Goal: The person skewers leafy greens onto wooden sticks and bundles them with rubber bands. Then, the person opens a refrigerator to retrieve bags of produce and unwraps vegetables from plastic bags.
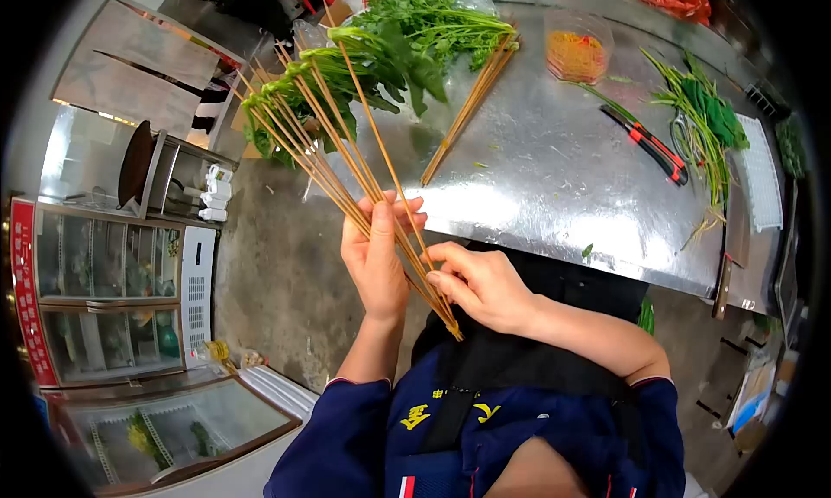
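My left hand [379, 260] is closed around a fanned bundle of thin bamboo skewers [349, 202], held in front of my body. Green leafy vegetables [286, 100] are threaded on the far tips of several of them. The lower ends come together near my apron. My right hand [489, 290] pinches one skewer [374, 121] of the bundle low down, and this one stands a little apart from the others. On the steel table beyond lies a second bundle of skewers [472, 108], with leafy herbs [433, 22] at its far end.
The steel table [519, 208] carries a clear plastic tub [578, 52], a red-and-black utility knife [645, 145], scissors [688, 139] and loose green stalks [714, 160]. A knife handle [722, 292] sticks out at the right edge. Glass-door fridges [112, 264] stand on the left.
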